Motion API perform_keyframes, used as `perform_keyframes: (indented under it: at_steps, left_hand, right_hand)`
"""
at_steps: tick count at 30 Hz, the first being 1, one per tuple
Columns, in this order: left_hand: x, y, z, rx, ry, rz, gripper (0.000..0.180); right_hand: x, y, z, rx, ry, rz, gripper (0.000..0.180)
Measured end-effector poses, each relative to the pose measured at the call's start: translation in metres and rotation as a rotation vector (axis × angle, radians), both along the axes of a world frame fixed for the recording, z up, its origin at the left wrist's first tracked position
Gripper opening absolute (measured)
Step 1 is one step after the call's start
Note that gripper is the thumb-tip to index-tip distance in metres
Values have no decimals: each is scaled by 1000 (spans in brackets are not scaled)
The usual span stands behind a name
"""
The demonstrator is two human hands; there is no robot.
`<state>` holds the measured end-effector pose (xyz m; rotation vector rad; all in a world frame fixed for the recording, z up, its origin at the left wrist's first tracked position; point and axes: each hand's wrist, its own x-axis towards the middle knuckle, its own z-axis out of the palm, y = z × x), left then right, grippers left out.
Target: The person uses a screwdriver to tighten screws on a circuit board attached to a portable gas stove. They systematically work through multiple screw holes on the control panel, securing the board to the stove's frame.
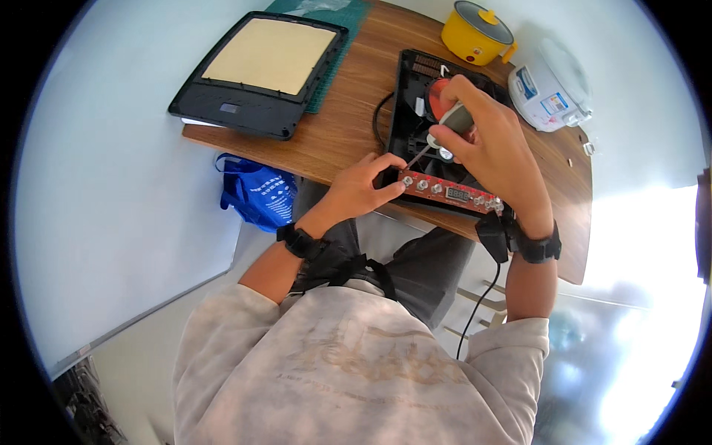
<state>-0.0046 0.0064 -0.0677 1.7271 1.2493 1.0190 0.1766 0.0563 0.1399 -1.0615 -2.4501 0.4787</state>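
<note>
My right hand (498, 141) grips the grey handle of a screwdriver (457, 119), its shaft slanting down to the left. The screwdriver's tip is at the left end of a narrow red-brown circuit board (434, 188), which carries a row of buttons and a small digit display. At that same end, my left hand (357, 189) holds the board's corner between thumb and forefinger. The board lies along the near edge of an opened black appliance housing (404, 78), which looks like an induction cooker base. A copper-red coil (436, 96) inside it is partly covered by my right hand.
A black cover with a beige panel (271, 55) rests at the left on a green cutting mat (326, 81). A yellow electric pot (475, 33) and a white rice cooker (549, 85) stand at the back right. A blue bag (256, 193) is below the wooden table's (356, 67) left edge.
</note>
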Motion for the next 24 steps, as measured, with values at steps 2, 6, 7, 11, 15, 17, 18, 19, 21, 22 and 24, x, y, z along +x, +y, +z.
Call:
perform_keyframes:
  at_steps: [2,6,7,11,15,17,18,19,21,22,24]
  left_hand:
    - [1,-1,5,-46,4,-3,37]
    - [1,-1,13,-63,31,-21,37]
    - [2,0,5,-36,18,-16,37]
    - [4,2,-5,33,2,1,37]
    - [2,2,0,-24,-1,-9,38]
    - [2,2,1,-20,20,-8,38]
    - [2,1,3,-43,12,-13,38]
    - [2,1,6,-65,4,-17,38]
    - [1,0,7,-84,4,-22,38]
    - [1,1,7,-79,11,-22,38]
    - [1,1,7,-65,21,-20,38]
  right_hand:
    - [-4,-2,-3,8,18,10,36]
    - [-8,-4,-16,-24,104,-38,38]
    - [-8,-4,-18,-49,125,-52,38]
    - [-11,-13,-13,113,104,-40,42]
    - [-12,-15,-10,196,109,-95,42]
    - [-11,-15,-9,210,131,-100,43]
    - [-11,-15,-11,230,138,-98,45]
    - [-11,-15,-12,250,145,-95,46]
    - [-12,-16,-16,265,182,-80,48]
    - [-13,-16,-17,272,202,-72,49]
    - [-13,-16,-17,273,207,-89,47]
